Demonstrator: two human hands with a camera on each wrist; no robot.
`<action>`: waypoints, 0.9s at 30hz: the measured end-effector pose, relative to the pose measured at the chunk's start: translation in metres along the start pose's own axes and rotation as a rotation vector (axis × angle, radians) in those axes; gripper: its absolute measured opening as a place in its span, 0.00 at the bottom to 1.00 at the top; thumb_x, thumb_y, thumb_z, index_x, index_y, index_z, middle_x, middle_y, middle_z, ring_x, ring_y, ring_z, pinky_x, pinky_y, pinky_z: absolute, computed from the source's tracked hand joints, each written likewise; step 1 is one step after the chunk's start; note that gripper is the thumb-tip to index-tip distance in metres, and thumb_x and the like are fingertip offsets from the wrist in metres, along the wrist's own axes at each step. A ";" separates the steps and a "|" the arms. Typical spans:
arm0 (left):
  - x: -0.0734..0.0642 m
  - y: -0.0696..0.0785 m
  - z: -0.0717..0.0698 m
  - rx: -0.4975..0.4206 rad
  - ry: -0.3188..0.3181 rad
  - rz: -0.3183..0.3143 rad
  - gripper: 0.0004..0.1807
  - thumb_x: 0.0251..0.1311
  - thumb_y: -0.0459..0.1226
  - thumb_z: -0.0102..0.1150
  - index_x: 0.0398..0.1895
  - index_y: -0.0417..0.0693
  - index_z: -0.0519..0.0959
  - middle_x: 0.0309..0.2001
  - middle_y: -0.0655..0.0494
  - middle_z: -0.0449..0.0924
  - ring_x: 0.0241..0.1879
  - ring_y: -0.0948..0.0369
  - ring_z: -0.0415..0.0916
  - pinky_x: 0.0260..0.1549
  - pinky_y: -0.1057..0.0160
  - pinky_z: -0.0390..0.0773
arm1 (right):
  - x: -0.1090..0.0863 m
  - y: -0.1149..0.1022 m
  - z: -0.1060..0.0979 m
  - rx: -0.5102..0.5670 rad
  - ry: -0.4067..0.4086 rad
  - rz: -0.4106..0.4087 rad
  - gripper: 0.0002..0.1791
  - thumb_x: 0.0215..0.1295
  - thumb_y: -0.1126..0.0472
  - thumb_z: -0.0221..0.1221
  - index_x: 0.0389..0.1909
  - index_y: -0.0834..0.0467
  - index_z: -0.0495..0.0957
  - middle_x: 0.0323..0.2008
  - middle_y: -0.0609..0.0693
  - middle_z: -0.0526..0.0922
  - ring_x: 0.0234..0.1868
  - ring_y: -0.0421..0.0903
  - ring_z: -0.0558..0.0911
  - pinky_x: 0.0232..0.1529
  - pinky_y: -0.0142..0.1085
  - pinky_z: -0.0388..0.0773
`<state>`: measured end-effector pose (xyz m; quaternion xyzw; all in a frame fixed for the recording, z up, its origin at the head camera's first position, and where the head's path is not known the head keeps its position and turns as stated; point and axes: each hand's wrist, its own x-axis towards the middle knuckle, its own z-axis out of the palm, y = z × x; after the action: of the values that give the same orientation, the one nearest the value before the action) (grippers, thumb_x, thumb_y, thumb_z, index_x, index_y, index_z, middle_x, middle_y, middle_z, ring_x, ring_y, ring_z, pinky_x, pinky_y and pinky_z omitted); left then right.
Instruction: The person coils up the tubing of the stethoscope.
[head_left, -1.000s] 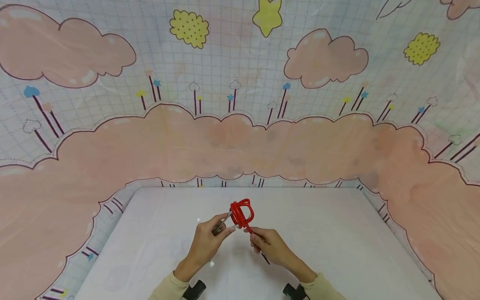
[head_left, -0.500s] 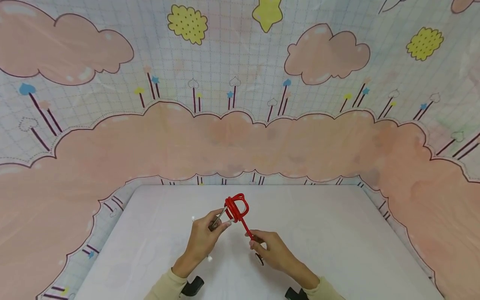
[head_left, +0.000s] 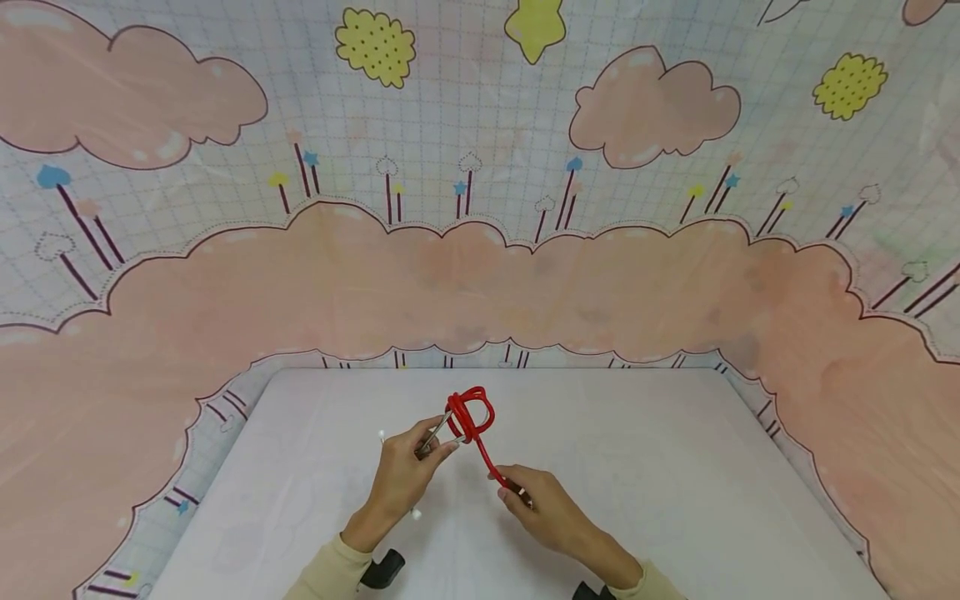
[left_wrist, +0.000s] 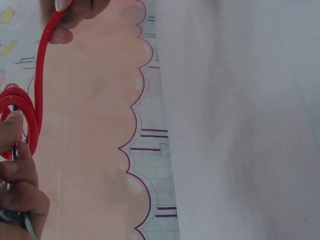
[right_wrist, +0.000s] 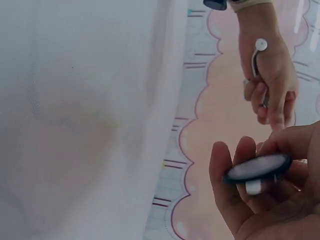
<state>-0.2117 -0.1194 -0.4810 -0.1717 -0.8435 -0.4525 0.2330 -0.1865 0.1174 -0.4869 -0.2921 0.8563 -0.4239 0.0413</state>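
Observation:
A stethoscope (head_left: 487, 461) is held between both hands above the table. Its red tube lies in coiled loops at the metal ear tubes (head_left: 437, 430), which my left hand (head_left: 399, 475) grips. One white ear tip (right_wrist: 261, 45) sticks out behind that hand in the right wrist view. From the loops a length of red tube (left_wrist: 41, 65) runs to my right hand (head_left: 551, 510), whose thumb and fingers pinch its end. The chest piece (right_wrist: 257, 167), a pale disc with a dark rim, sits within the right hand's fingers in the right wrist view.
A white-covered table (head_left: 300, 517) lies below both hands. Behind it and along its sides hangs a cloth (head_left: 525, 292) printed with clouds and stars. A dark camera mount (head_left: 384, 569) sits by the left sleeve.
My right hand has drawn away from the coil, so a longer stretch of red tube shows between the hands. The left hand and coil have shifted slightly left.

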 end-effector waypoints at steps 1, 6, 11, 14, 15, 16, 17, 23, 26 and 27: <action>0.000 0.000 0.000 0.003 -0.001 -0.005 0.21 0.50 0.34 0.73 0.49 0.38 0.81 0.20 0.65 0.71 0.19 0.73 0.62 0.17 0.72 0.67 | -0.001 -0.001 0.000 -0.005 -0.004 -0.007 0.16 0.73 0.58 0.54 0.56 0.61 0.78 0.32 0.51 0.81 0.28 0.32 0.76 0.32 0.26 0.79; -0.002 -0.003 0.000 0.030 -0.014 -0.038 0.21 0.50 0.35 0.73 0.49 0.39 0.82 0.20 0.64 0.70 0.20 0.72 0.62 0.17 0.73 0.67 | -0.006 -0.007 -0.004 0.005 -0.021 -0.001 0.19 0.73 0.57 0.54 0.58 0.64 0.77 0.28 0.46 0.77 0.26 0.29 0.74 0.29 0.26 0.78; -0.004 -0.006 0.000 0.060 -0.023 -0.030 0.22 0.50 0.36 0.74 0.49 0.39 0.81 0.21 0.64 0.71 0.20 0.71 0.63 0.18 0.73 0.68 | -0.009 -0.011 -0.003 0.040 -0.002 -0.013 0.23 0.74 0.54 0.54 0.64 0.59 0.73 0.32 0.49 0.82 0.29 0.30 0.77 0.34 0.26 0.80; -0.004 -0.007 0.001 0.096 -0.025 0.001 0.23 0.49 0.36 0.74 0.49 0.38 0.82 0.21 0.64 0.71 0.20 0.72 0.63 0.18 0.74 0.68 | -0.009 -0.011 -0.001 0.058 0.043 -0.091 0.18 0.73 0.57 0.55 0.60 0.55 0.76 0.31 0.47 0.82 0.30 0.30 0.78 0.35 0.28 0.81; -0.004 -0.008 0.001 0.114 -0.027 0.014 0.23 0.49 0.36 0.74 0.49 0.38 0.82 0.21 0.64 0.71 0.20 0.72 0.63 0.18 0.74 0.69 | -0.009 -0.011 -0.001 0.067 0.058 -0.120 0.15 0.73 0.58 0.55 0.58 0.54 0.77 0.31 0.46 0.81 0.30 0.30 0.79 0.35 0.29 0.82; -0.004 -0.008 0.001 0.129 -0.029 0.022 0.23 0.48 0.36 0.74 0.49 0.38 0.82 0.21 0.64 0.71 0.20 0.72 0.62 0.19 0.74 0.69 | -0.009 -0.011 0.000 0.080 0.070 -0.147 0.13 0.73 0.60 0.55 0.54 0.54 0.79 0.30 0.45 0.81 0.31 0.31 0.79 0.35 0.30 0.82; -0.005 -0.008 0.001 0.143 -0.033 0.025 0.23 0.48 0.36 0.74 0.49 0.38 0.82 0.21 0.65 0.71 0.20 0.72 0.63 0.19 0.74 0.69 | -0.009 -0.011 -0.001 0.095 0.078 -0.166 0.11 0.73 0.61 0.55 0.51 0.54 0.81 0.30 0.46 0.82 0.31 0.31 0.79 0.35 0.31 0.83; -0.007 -0.004 0.002 0.183 -0.069 0.023 0.24 0.49 0.38 0.74 0.51 0.40 0.82 0.22 0.65 0.73 0.22 0.71 0.64 0.21 0.75 0.70 | -0.009 -0.015 -0.005 0.170 0.046 -0.187 0.10 0.75 0.60 0.52 0.44 0.53 0.83 0.30 0.47 0.84 0.33 0.33 0.80 0.38 0.31 0.83; -0.009 -0.003 0.003 0.194 -0.094 0.017 0.24 0.49 0.38 0.74 0.51 0.41 0.82 0.22 0.64 0.74 0.22 0.71 0.65 0.22 0.74 0.70 | -0.009 -0.016 -0.008 0.214 0.007 -0.207 0.14 0.77 0.63 0.47 0.46 0.55 0.82 0.32 0.50 0.85 0.35 0.37 0.81 0.41 0.33 0.82; -0.009 -0.003 0.004 0.198 -0.103 0.015 0.23 0.49 0.38 0.74 0.50 0.41 0.82 0.22 0.64 0.74 0.22 0.71 0.65 0.22 0.74 0.70 | -0.009 -0.016 -0.009 0.247 -0.010 -0.222 0.16 0.77 0.66 0.44 0.47 0.57 0.82 0.34 0.52 0.85 0.35 0.40 0.82 0.41 0.34 0.82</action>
<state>-0.2064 -0.1181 -0.4900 -0.1770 -0.8936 -0.3557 0.2087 -0.1740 0.1209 -0.4708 -0.3798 0.7598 -0.5266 0.0339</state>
